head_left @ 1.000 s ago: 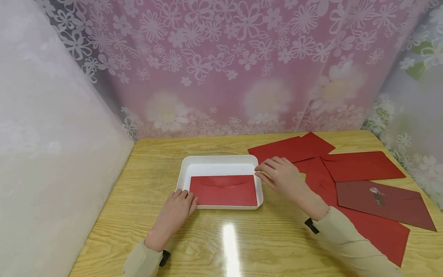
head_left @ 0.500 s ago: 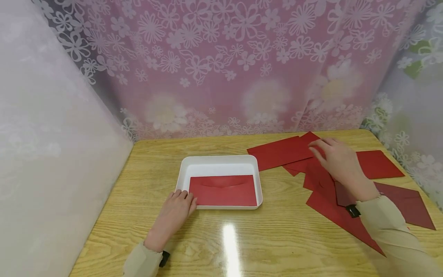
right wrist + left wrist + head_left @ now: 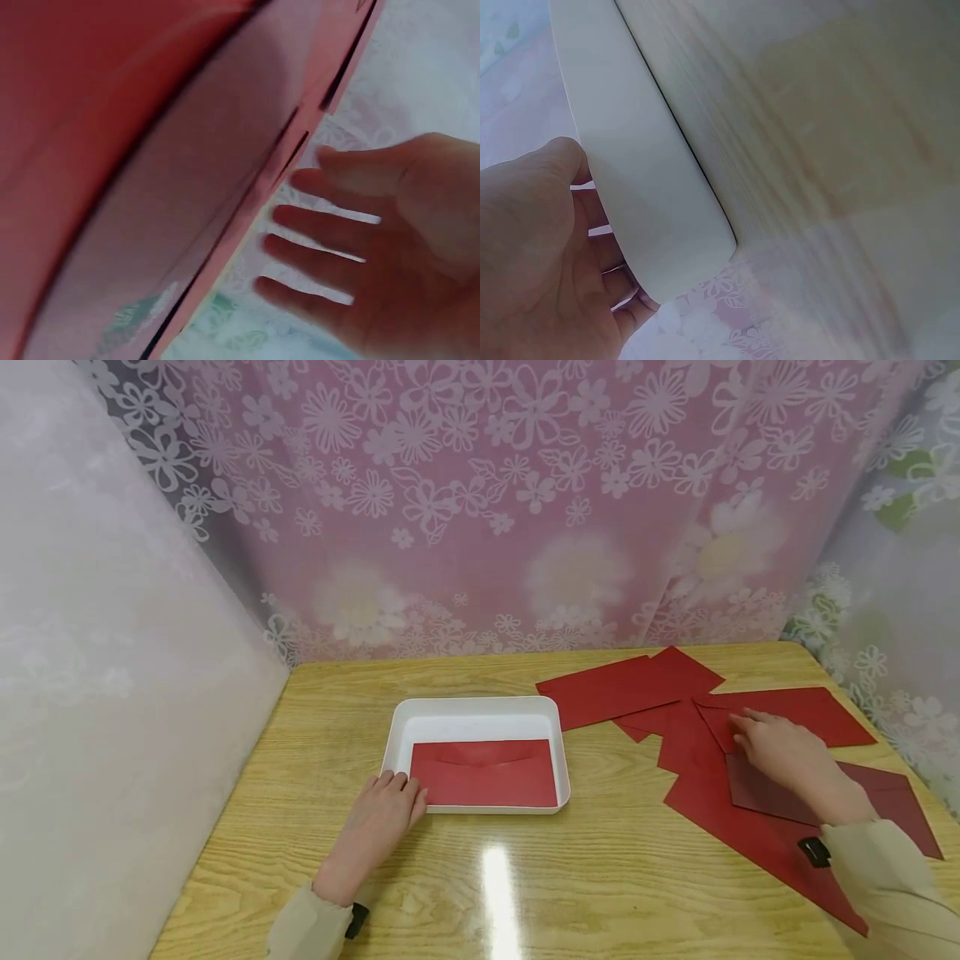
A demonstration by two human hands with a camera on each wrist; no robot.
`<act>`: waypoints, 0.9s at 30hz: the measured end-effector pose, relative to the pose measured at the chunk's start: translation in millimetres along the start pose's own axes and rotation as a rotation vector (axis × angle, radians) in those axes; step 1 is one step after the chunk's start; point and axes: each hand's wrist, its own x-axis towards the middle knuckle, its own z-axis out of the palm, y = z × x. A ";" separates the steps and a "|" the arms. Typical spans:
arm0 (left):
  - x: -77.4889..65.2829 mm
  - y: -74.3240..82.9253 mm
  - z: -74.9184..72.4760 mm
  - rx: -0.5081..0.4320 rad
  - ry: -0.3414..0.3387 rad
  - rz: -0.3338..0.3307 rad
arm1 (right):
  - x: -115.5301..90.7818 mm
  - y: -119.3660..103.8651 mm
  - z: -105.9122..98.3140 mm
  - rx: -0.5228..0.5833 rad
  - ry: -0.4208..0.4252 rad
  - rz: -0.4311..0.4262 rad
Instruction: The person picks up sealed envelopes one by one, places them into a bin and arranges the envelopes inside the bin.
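Note:
A red envelope (image 3: 480,785) lies flat in the front part of a white tray (image 3: 480,724), its curved flap facing up. My left hand (image 3: 378,814) holds the tray's front left corner. In the left wrist view, that hand's fingers curl over the rim of the tray (image 3: 637,150), with the thumb against the edge. To the right, my right hand (image 3: 791,760) hovers low over spread envelopes, nearest a red envelope (image 3: 817,710) and a darker maroon envelope (image 3: 896,802). Its fingers are extended and hold nothing in the right wrist view, beside the envelopes (image 3: 187,165).
More red envelopes (image 3: 607,691) overlap toward the table's back. A large red one (image 3: 750,835) slants to the front right, partly under the right forearm. Bare wood table (image 3: 592,893) shows before the tray. Floral curtains (image 3: 465,527) hang behind.
My right hand has left the tray's right edge and moved right, then lower, over the loose envelopes. My left hand, the tray and the envelope inside have stayed in place.

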 end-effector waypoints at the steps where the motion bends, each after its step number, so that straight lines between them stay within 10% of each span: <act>1: 0.2 0.3 -0.4 0.002 0.002 0.000 | -1.4 0.5 1.6 -0.005 -0.049 0.012; 27: -0.7 -1.0 3.7 0.008 -0.032 -0.016 | -19.9 -72.2 5.9 -0.030 0.013 -0.106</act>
